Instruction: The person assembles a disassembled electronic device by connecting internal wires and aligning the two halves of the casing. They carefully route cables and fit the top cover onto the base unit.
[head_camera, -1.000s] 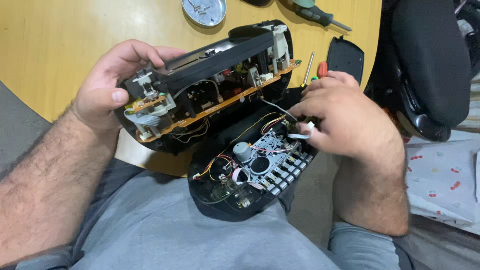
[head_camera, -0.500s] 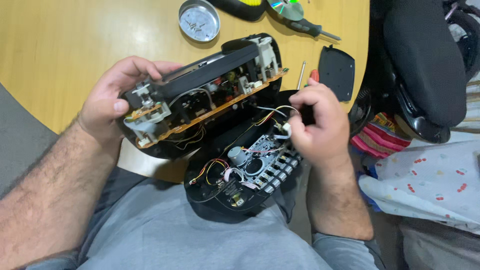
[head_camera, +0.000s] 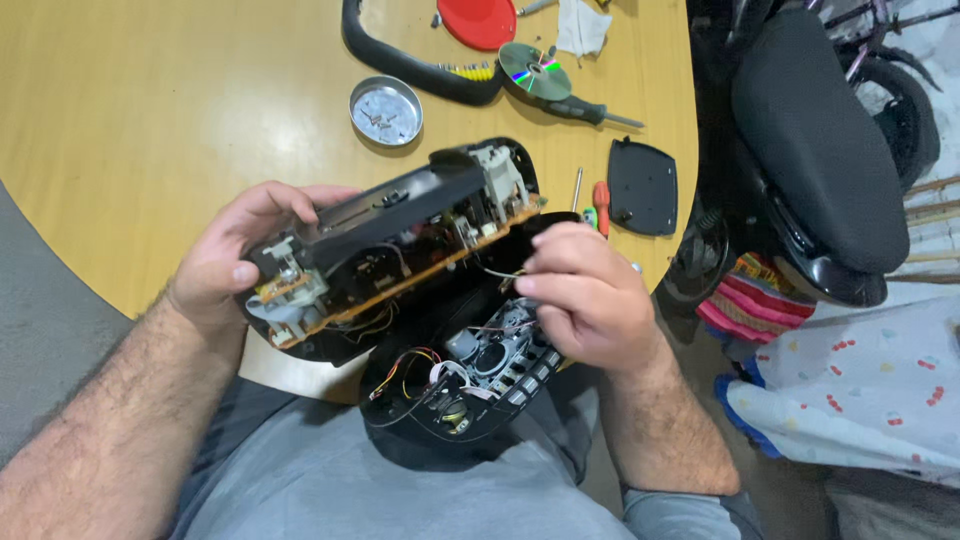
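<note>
An opened black portable stereo lies split in two halves over my lap at the table's edge. My left hand (head_camera: 235, 262) grips the upper half (head_camera: 400, 250), which shows a circuit board, wires and a grey mechanism at its left end. The lower half (head_camera: 460, 385) rests on my lap, with a cassette mechanism, a row of buttons and coloured wires exposed. My right hand (head_camera: 590, 295) is closed, its fingertips pinching thin wires (head_camera: 500, 272) that run between the two halves.
On the wooden table (head_camera: 150, 120) lie a round metal tin (head_camera: 386, 111) with small parts, a black curved handle (head_camera: 400, 62), a red disc (head_camera: 478, 20), a compact disc (head_camera: 535, 72), screwdrivers (head_camera: 598, 205) and a black cover plate (head_camera: 642, 186). A dark padded seat (head_camera: 810, 140) stands at right.
My right hand has risen from the lower half toward the gap between the halves and now pinches the wires. The camera has tilted, showing more of the table.
</note>
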